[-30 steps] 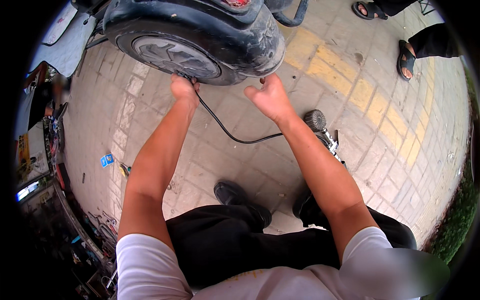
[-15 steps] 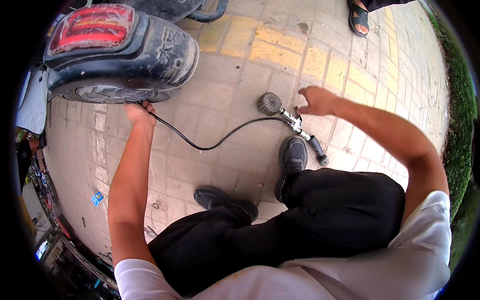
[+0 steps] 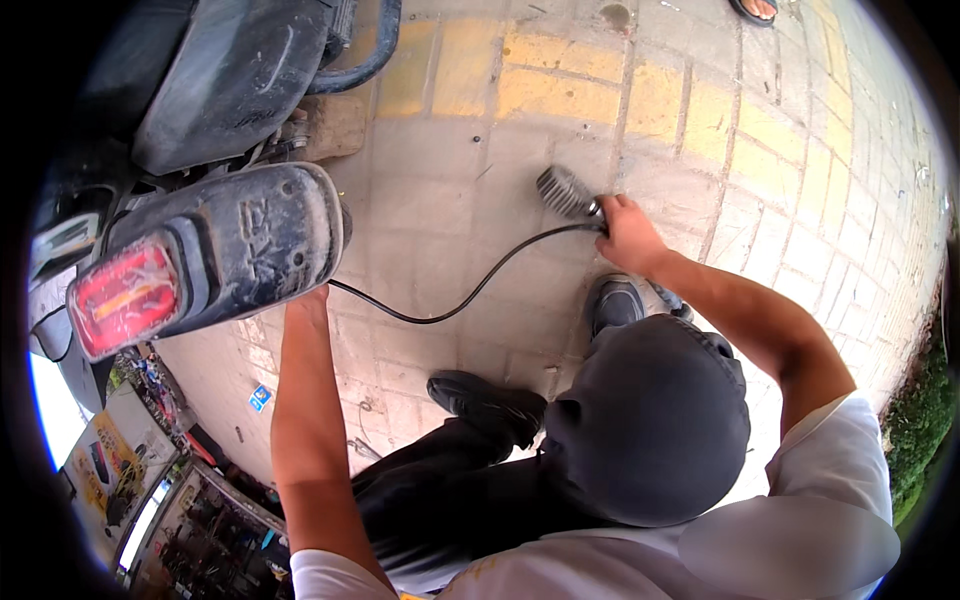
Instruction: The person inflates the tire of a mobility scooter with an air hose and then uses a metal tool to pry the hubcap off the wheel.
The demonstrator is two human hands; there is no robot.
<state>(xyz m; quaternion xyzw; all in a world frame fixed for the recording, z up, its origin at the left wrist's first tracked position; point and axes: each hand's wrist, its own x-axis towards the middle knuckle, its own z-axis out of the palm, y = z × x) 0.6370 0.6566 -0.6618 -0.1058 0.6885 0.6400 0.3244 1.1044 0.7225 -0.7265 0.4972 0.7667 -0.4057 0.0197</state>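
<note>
My right hand [image 3: 632,237] is closed round the handle of a tyre inflator, over the paving in front of my right shoe. The inflator's round gauge [image 3: 568,192], in a ribbed dark cover, sticks out past the fingers on the left. From there a black air hose [image 3: 425,320] curves left to the scooter's rear end. My left hand [image 3: 317,294] reaches under the edge of the dirty black rear mudguard [image 3: 285,225], where the hose also ends. The mudguard hides its fingers and most of the wheel.
A cracked red tail light [image 3: 128,298] sits on the mudguard. My shoes [image 3: 615,303] rest on the paving, and a rounded dark grey shape [image 3: 650,420] covers my right knee area. Another person's sandalled foot [image 3: 757,10] is at the far edge. A blue packet [image 3: 260,398] lies left.
My right hand, open beside the inflator before, now grips it, and its gauge has tilted. The view has shifted, so the mudguard hides the left hand's fingers. A grey shape now covers my right knee.
</note>
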